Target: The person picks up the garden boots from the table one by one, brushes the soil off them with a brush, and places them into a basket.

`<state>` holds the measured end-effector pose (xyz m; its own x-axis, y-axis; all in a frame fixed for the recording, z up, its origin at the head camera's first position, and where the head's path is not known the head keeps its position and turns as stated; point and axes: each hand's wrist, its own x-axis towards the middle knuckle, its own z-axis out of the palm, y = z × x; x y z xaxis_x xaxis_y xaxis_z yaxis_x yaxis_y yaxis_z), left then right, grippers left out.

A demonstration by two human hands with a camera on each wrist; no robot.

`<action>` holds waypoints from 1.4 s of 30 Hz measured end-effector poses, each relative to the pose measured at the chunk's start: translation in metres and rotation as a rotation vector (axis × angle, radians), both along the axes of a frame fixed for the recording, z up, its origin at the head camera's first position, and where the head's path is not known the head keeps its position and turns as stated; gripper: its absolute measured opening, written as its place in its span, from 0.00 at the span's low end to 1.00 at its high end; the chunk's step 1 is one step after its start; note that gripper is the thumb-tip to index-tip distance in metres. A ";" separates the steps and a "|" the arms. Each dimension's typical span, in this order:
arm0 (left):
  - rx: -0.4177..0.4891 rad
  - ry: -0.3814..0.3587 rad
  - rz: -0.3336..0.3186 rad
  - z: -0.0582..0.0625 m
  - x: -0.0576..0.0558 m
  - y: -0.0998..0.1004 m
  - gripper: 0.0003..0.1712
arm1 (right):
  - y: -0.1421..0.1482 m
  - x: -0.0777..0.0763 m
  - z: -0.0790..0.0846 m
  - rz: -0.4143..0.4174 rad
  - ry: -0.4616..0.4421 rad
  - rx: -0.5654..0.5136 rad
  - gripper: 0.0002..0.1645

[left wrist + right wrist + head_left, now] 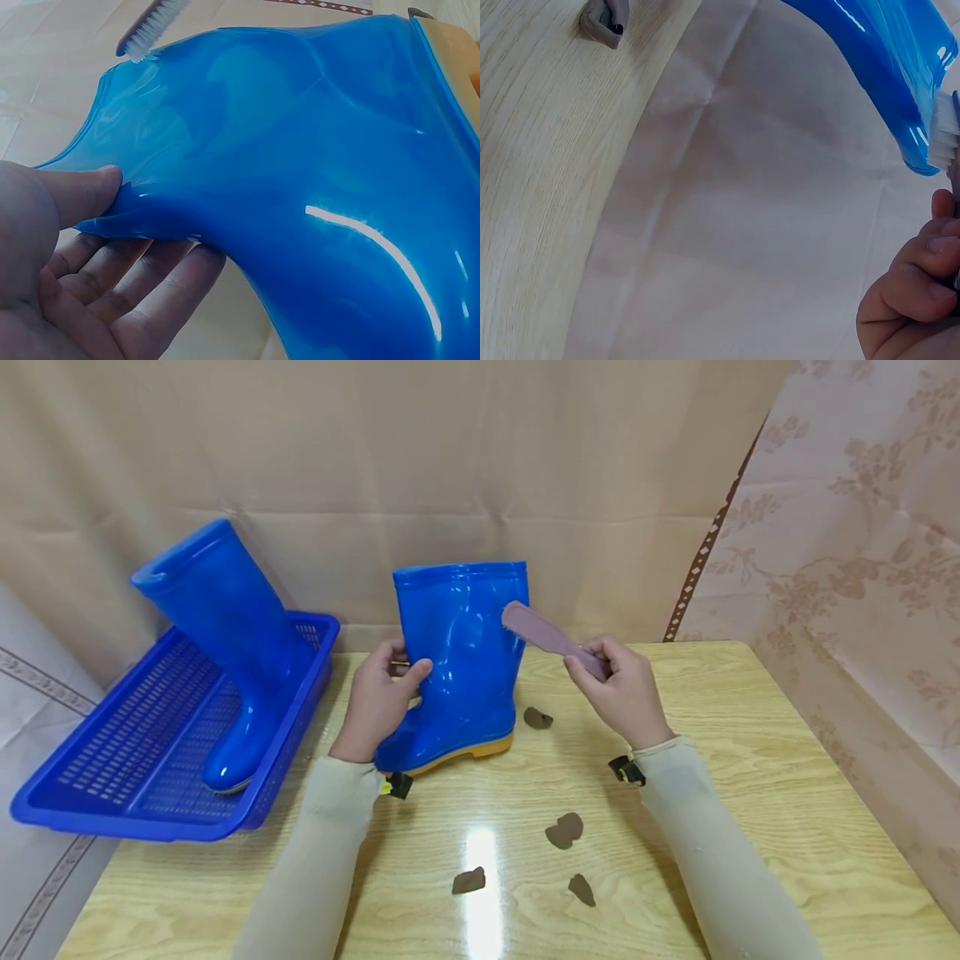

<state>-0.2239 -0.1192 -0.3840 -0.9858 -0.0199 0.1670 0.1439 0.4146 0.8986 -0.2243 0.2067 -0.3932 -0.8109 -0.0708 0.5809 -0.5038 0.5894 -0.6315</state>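
Note:
A glossy blue rain boot (465,668) with a yellow sole stands on the table, its toe pointing left. My left hand (381,700) grips the front of its shaft, thumb on the near side and fingers behind; the left wrist view shows the thumb (97,187) pressing the blue surface. In my right hand (626,693) is a scrub brush (536,628), held by its pinkish-mauve handle. Its white bristles (941,131) meet the back of the shaft near the top in the right wrist view. The left wrist view also shows the bristles at the shaft's edge.
On the left, a blue plastic basket (258,806) holds a second blue boot (232,610), leaning with its top to the left. Several brown flat pieces (565,831) lie on the wooden table (735,760). Beige cloth (450,460) hangs behind the table.

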 end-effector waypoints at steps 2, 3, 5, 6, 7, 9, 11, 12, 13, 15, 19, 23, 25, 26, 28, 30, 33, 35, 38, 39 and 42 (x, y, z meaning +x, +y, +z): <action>-0.001 0.004 -0.002 0.001 0.000 -0.001 0.27 | 0.000 0.000 0.000 0.000 -0.006 0.000 0.10; -0.001 0.005 -0.002 0.001 0.000 -0.001 0.27 | 0.000 0.000 -0.001 -0.001 -0.010 0.000 0.10; -0.003 0.009 -0.002 0.001 0.000 -0.001 0.27 | 0.001 0.000 0.000 -0.006 -0.022 0.003 0.10; -0.002 0.011 -0.003 0.001 0.000 -0.001 0.27 | 0.001 0.000 0.000 -0.010 -0.027 0.006 0.11; -0.004 0.012 -0.003 0.000 0.000 -0.001 0.27 | 0.002 0.000 0.000 -0.015 -0.033 0.010 0.11; -0.005 0.013 -0.004 0.000 0.001 0.000 0.27 | 0.005 0.001 0.002 -0.028 -0.044 0.025 0.13; -0.002 0.015 -0.008 0.001 0.001 0.001 0.27 | 0.010 0.001 0.003 -0.045 -0.058 0.050 0.16; -0.001 0.014 -0.010 0.001 0.001 0.001 0.27 | 0.014 0.001 0.003 -0.056 -0.069 0.065 0.17; 0.000 0.013 -0.011 0.001 0.001 0.001 0.27 | 0.017 0.001 0.003 -0.070 -0.084 0.088 0.18; 0.002 0.010 -0.012 0.002 0.001 0.002 0.27 | 0.025 0.001 0.003 -0.094 -0.127 0.140 0.21; 0.005 0.005 -0.013 0.004 0.001 0.003 0.27 | 0.037 0.000 -0.003 -0.115 -0.296 0.291 0.25; 0.006 0.006 -0.010 0.005 0.001 0.004 0.26 | 0.042 0.001 -0.009 -0.090 -0.521 0.420 0.27; 0.001 0.003 -0.008 0.005 0.001 0.004 0.26 | 0.042 0.002 -0.012 -0.093 -0.622 0.465 0.29; 0.000 0.003 -0.007 0.005 0.001 0.004 0.27 | 0.042 0.003 -0.013 -0.095 -0.664 0.480 0.30; -0.003 -0.002 -0.006 0.005 0.001 0.003 0.27 | 0.040 0.005 -0.015 -0.113 -0.726 0.514 0.32; -0.006 -0.010 -0.003 0.005 0.001 0.003 0.27 | 0.038 0.007 -0.016 -0.132 -0.763 0.550 0.34; -0.005 -0.023 0.000 0.005 0.002 0.003 0.27 | 0.036 0.010 -0.017 -0.155 -0.807 0.599 0.36; -0.005 -0.030 0.002 0.006 0.002 0.003 0.27 | 0.035 0.010 -0.018 -0.172 -0.842 0.625 0.35; -0.009 -0.033 0.000 0.005 0.002 0.002 0.27 | 0.034 0.010 -0.019 -0.189 -0.895 0.691 0.36; -0.010 -0.033 0.000 0.005 0.002 0.002 0.27 | 0.033 0.010 -0.019 -0.192 -0.908 0.715 0.35; -0.010 -0.031 -0.002 0.005 0.003 0.002 0.27 | 0.033 0.009 -0.020 -0.194 -0.928 0.778 0.35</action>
